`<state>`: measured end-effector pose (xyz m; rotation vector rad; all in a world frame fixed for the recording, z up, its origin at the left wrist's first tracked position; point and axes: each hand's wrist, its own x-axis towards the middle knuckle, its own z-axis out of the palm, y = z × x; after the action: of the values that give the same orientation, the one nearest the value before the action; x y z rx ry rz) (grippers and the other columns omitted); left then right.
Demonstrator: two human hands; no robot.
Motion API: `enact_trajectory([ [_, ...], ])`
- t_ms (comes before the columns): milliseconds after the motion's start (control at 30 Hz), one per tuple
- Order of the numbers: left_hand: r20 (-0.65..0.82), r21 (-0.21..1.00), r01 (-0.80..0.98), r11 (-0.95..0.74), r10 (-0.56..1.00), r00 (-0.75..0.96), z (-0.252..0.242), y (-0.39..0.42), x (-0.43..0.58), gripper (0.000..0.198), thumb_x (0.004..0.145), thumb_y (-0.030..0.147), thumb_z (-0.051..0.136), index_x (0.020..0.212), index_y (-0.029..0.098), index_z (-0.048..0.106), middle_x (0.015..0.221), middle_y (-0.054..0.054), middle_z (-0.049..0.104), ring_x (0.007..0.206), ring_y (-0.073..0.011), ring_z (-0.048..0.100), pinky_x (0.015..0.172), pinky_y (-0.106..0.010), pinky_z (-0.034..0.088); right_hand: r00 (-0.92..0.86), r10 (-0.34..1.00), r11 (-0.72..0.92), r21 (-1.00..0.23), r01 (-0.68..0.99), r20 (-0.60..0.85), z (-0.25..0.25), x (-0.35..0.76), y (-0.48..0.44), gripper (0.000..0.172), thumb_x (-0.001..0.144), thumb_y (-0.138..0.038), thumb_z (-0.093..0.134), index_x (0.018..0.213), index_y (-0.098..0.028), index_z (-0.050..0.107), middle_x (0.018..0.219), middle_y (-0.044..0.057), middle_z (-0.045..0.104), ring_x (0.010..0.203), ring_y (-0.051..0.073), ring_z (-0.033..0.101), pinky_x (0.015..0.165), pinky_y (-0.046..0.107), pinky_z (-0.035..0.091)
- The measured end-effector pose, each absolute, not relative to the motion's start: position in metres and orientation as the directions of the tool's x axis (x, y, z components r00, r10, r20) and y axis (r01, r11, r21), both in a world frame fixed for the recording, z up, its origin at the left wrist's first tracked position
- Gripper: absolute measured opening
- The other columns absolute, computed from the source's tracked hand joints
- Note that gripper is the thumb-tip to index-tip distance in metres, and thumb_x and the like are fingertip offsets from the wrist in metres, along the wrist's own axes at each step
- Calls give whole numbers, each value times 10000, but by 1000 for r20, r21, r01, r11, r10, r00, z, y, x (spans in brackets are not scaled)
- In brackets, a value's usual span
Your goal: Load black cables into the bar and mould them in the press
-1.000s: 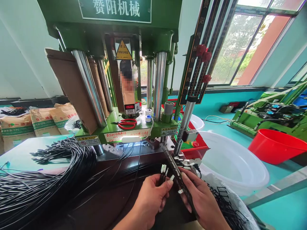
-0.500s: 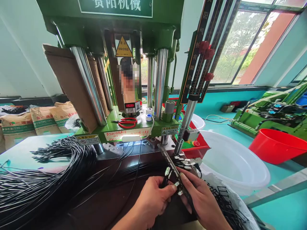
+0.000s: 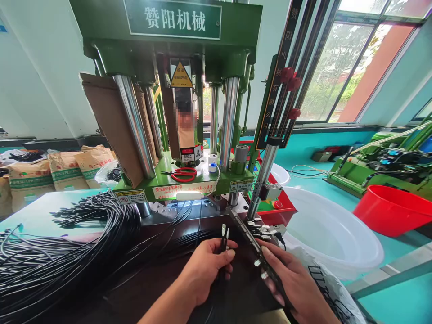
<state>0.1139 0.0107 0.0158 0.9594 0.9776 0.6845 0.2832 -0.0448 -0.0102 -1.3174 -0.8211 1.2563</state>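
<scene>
A tall green steel press (image 3: 175, 40) fills the middle. Its white-lettered plate reads 赞阳机械, and four polished chrome columns (image 3: 135, 126) run down to its green platen. A black strip (image 3: 272, 99) up the press's right side shows 有限公司 in gold on its lower part and carries three red knobs (image 3: 290, 75). Left of the press, one thick heap of black cables (image 3: 67, 256) sprawls across the dark brown surface (image 3: 151, 292) that runs in front of the press. Right of the press sits one large white plastic basin (image 3: 337, 243), with a second, smaller white basin (image 3: 281, 173) behind it, and farther right one red plastic tub (image 3: 388, 209). Behind and left of the press lie at least three tan paper sacks (image 3: 64, 168) with green bands, their print too small to read. High between the press's columns hangs one yellow warning triangle (image 3: 181, 75), and on the platen lies one pair of red-handled scissors (image 3: 184, 174). From the press's base a narrow dark metal bar (image 3: 251, 238) slants forward, with small silver plugs clipped along it, too crowded to count. The right hand (image 3: 293, 283) is closed around the bar's near end. Just in front of the press, the left hand (image 3: 205, 270) is closed on black cable ends (image 3: 224, 234), and two silver plug tips stand up above its thumb, just left of the bar.
</scene>
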Motion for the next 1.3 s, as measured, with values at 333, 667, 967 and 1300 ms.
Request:
enact_trajectory([
  [333,-326,925,-47,377,853,408,9,10,132,276,592,243,743,767,130,562,598,20,560,487,-83,477,454,-225,361,112,978,-165,-983,-81,-174,-13,284,-46,549,853,-532,551,1262,-165,552,540,-54,510,377,65,428,279,145,327],
  [667,-326,922,-56,382,849,416,8,10,138,380,550,255,795,807,133,543,654,-4,613,493,-97,519,449,-228,385,74,983,-164,-986,-27,-166,-13,285,-47,563,869,-532,516,1279,-146,539,561,-27,565,381,73,441,287,154,344],
  [967,-343,931,26,365,845,409,9,14,139,373,553,238,787,807,136,533,632,1,610,479,-102,518,428,-232,389,49,991,-123,-991,52,-120,-13,286,-46,562,871,-548,498,1267,-154,567,582,-9,594,372,73,444,312,170,356],
  [1300,-322,933,0,361,832,451,13,14,136,286,582,146,708,816,127,545,649,-3,614,549,-119,562,489,-239,415,68,988,-139,-989,54,-135,-6,283,-48,583,841,-574,524,1245,-158,590,498,-42,525,365,88,447,308,178,362],
])
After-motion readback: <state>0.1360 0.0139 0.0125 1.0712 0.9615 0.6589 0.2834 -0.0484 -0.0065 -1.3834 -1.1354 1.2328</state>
